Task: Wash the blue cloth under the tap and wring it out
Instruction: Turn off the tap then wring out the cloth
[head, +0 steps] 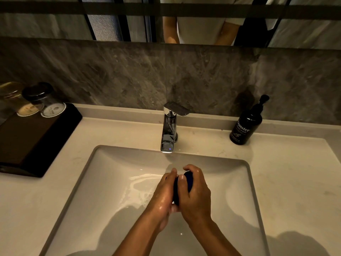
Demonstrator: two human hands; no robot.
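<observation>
Over the white basin (110,182), left hand (163,193) and right hand (195,196) curl their wet fingers tightly round the balled blue cloth (187,179) below the tap (168,130); two upturned glasses (44,98) sit on one dark tray (33,137), one hand-wash bottle (246,124) alongside

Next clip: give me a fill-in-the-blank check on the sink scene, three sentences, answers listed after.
1. Both hands squeeze the blue cloth over the ____.
2. The black hand wash bottle stands to the ____ of the tap.
3. Two upturned glasses sit on a dark ____ at the left.
The left hand and right hand both grip the cloth.
Answers: sink; right; tray
</observation>
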